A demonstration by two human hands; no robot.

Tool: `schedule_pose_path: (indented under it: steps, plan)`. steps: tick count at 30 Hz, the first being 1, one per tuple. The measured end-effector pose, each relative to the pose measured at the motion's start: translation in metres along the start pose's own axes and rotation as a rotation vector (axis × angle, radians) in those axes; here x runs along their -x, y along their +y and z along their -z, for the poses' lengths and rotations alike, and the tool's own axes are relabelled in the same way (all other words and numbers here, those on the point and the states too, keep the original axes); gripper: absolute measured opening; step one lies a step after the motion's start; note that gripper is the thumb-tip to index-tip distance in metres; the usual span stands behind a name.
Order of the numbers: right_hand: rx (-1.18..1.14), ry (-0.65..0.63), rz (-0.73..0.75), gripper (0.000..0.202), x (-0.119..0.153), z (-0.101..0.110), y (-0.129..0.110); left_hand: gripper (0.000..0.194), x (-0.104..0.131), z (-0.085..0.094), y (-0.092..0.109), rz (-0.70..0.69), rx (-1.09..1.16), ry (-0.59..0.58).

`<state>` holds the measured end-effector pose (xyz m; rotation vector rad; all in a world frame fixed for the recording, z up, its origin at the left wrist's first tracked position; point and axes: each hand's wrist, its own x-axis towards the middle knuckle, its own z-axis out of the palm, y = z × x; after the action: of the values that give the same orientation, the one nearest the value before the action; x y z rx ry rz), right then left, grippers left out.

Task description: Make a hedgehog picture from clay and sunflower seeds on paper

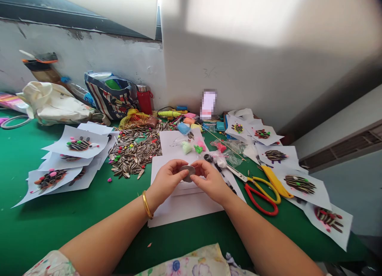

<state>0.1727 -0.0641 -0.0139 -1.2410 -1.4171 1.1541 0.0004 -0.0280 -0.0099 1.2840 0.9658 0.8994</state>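
A flat, round grey disc (188, 174) is pinched between both hands above white paper sheets (167, 212) at the middle of the table. My left hand (168, 180), with a gold bangle at the wrist, grips the disc's left edge between thumb and fingers. On the right edge, the thumb and fingers of my right hand (210, 180) close on the same disc. Just beyond the hands lie soft lumps of pale green clay (187, 147) and pink clay (200, 143). A black pen (228, 182) rests right of my right hand.
Striped sunflower seeds (134, 154) are heaped at left, near a red bottle (145, 100). Red-and-yellow scissors (262, 196) and a yellow cutter (276, 181) lie right. Seed-decorated papers (80, 142) stand at left, more papers (301, 186) at right. A blurred phone (208, 104) leans behind.
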Motion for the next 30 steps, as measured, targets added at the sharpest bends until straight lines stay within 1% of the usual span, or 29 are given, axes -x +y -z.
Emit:
schedule_pose_path:
  steps: [2, 5, 7, 12, 15, 18, 21, 26, 28, 30]
  plan:
    - [-0.010, -0.012, 0.005, 0.028, -0.0005, -0.0005, 0.0002, 0.034, -0.0001, -0.0004, 0.0005, 0.004, 0.033, -0.016]
    - [-0.019, 0.015, 0.016, 0.026, -0.0013, -0.0008, 0.0014, 0.032, 0.0000, -0.0010, 0.0003, -0.004, 0.037, -0.028]
    - [-0.034, 0.028, 0.016, 0.026, -0.0018, -0.0007, 0.0020, 0.033, 0.0000, -0.0014, -0.0005, -0.005, 0.031, -0.021]
    - [-0.079, 0.010, -0.017, 0.024, -0.0032, -0.0003, 0.0030, 0.035, 0.0001, -0.0021, -0.0028, -0.022, 0.029, 0.009]
    - [-0.098, 0.030, -0.018, 0.024, -0.0040, 0.0010, 0.0046, 0.033, 0.0003, -0.0017, -0.0020, -0.026, 0.004, 0.020]
    - [-0.101, 0.050, -0.032, 0.027, -0.0047, 0.0030, 0.0063, 0.031, 0.0000, -0.0012, -0.0006, -0.013, -0.011, 0.006]
    - [-0.075, 0.066, -0.036, 0.026, -0.0048, 0.0043, 0.0077, 0.031, 0.0000, -0.0011, -0.0006, 0.005, -0.018, -0.003]
    - [0.049, 0.071, 0.020, 0.019, -0.0021, 0.0042, 0.0075, 0.028, 0.0007, -0.0016, -0.0015, -0.007, -0.027, -0.018]
    - [0.083, 0.077, 0.042, 0.022, -0.0002, 0.0039, 0.0063, 0.029, 0.0010, -0.0020, -0.0004, 0.002, 0.001, -0.024]
    - [0.110, 0.082, 0.081, 0.030, 0.0013, 0.0037, 0.0048, 0.030, 0.0012, -0.0023, 0.0015, 0.019, 0.048, -0.033]
